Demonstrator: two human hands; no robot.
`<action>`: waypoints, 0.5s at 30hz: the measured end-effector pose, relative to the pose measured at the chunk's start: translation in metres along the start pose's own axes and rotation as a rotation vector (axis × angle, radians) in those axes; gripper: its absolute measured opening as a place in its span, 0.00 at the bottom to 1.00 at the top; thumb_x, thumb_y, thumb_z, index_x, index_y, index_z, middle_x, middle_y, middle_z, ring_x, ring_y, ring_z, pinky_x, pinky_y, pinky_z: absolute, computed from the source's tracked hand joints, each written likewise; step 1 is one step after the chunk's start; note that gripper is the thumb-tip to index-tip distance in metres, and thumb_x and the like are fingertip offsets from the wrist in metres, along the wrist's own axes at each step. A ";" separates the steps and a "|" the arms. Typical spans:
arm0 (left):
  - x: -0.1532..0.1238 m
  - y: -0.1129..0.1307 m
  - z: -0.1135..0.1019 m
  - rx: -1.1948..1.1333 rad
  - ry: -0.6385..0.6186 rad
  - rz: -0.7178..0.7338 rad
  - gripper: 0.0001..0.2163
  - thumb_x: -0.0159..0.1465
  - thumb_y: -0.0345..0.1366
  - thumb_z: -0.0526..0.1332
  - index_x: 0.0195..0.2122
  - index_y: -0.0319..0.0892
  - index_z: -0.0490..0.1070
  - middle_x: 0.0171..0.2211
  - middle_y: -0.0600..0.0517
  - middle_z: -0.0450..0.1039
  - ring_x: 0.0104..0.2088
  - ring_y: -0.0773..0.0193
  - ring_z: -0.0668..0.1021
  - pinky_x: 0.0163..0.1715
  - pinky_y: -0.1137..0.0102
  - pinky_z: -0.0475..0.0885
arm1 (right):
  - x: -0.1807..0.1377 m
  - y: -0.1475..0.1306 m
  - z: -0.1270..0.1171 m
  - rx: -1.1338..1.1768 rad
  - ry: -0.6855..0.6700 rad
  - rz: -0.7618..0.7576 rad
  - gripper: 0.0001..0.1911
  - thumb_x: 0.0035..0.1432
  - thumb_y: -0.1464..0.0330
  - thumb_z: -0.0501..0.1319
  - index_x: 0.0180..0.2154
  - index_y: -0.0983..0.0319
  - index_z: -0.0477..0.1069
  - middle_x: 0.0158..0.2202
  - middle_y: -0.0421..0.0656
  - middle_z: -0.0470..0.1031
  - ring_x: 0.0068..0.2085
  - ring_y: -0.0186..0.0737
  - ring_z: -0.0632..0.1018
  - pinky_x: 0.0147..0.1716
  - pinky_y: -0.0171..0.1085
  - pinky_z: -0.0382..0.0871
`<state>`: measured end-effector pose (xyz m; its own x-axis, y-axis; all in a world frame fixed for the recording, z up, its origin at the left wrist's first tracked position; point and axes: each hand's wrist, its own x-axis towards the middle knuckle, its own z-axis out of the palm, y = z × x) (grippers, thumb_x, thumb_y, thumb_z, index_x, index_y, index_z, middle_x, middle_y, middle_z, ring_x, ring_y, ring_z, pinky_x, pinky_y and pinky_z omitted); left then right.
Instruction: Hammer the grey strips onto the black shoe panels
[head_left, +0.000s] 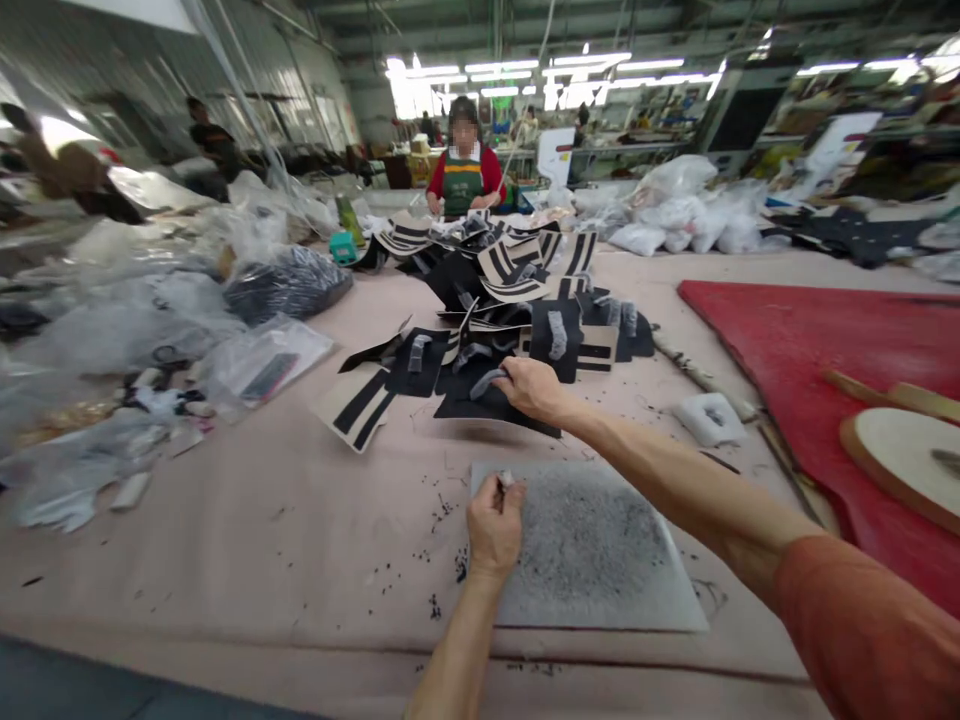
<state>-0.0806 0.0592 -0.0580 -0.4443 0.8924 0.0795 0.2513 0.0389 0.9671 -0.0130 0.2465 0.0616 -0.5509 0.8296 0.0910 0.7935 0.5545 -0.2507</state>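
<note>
My right hand reaches forward with fingers closed on a grey plastic-wrapped strap. That strap lies over a black panel with a pale edge, at the near side of a heap of panels. My left hand is closed in a pinch over the left edge of a grey board covered in black specks. Something small and pale shows at its fingertips, too small to name. Another black panel with a wrapped strap lies just beyond my right hand.
Plastic bags crowd the left side. A red sheet bearing a round pale disc covers the right. A white block sits near the red edge. Across the table stands a co-worker in a green apron.
</note>
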 end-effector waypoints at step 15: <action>0.000 -0.009 0.002 -0.063 0.026 0.003 0.11 0.61 0.44 0.64 0.33 0.40 0.74 0.27 0.51 0.78 0.30 0.62 0.81 0.35 0.71 0.76 | -0.245 -0.005 0.046 0.085 0.011 0.371 0.21 0.70 0.61 0.49 0.58 0.62 0.66 0.40 0.49 0.82 0.37 0.47 0.83 0.34 0.38 0.69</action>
<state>-0.0812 0.0597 -0.0668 -0.4664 0.8802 0.0879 0.1985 0.0073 0.9801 0.1059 0.0377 -0.0033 -0.2274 0.9737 -0.0111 0.9138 0.2094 -0.3479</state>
